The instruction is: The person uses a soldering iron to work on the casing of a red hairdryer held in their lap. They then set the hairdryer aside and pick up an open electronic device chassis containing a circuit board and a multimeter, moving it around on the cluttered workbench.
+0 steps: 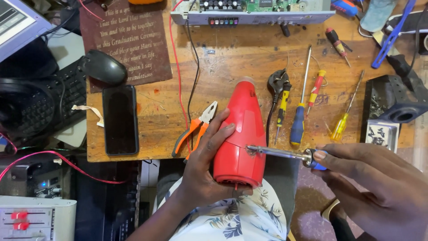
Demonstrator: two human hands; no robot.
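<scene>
Red housing (238, 134): long axis away from body, gripped by left hand (203, 172)
Soldering iron (278, 152): pinched in right hand (379, 187), tip touching housing's right side

Five screwdrivers (298, 120), one pair of pliers (196, 127), one phone (119, 119), one mouse (103, 67).

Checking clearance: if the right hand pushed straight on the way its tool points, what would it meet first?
The right hand points its soldering iron leftward; the tip seems already on the red hair dryer, held by the left hand.
</scene>
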